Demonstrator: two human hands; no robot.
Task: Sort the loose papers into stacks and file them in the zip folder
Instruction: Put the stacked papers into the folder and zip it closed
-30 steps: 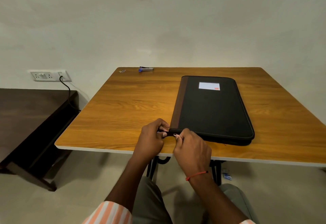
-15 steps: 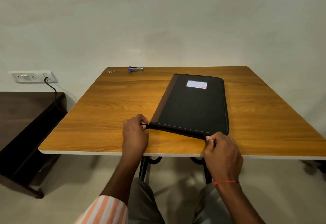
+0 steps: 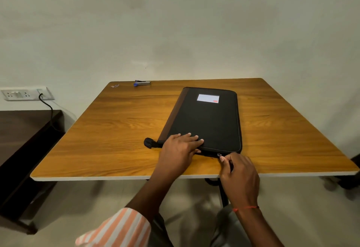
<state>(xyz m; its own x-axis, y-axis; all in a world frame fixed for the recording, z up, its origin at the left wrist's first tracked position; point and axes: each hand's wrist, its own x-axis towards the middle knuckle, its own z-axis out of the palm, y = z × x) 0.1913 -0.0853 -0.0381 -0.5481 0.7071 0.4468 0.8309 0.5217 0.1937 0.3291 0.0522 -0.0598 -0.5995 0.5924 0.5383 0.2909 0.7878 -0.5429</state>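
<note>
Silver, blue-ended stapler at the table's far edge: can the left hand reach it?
Probably, leaning: left hand lies flat on black zip folder, holding nothing; bare wooden table before the stapler.

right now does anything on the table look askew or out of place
The zip folder lies slightly skewed to the near edge of the table, and a black strap end pokes out at its near left corner. Nothing looks spilled or damaged.

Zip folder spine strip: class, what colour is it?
The spine strip is brown, beside the zip folder's black cover; the head view shows it best.
</note>
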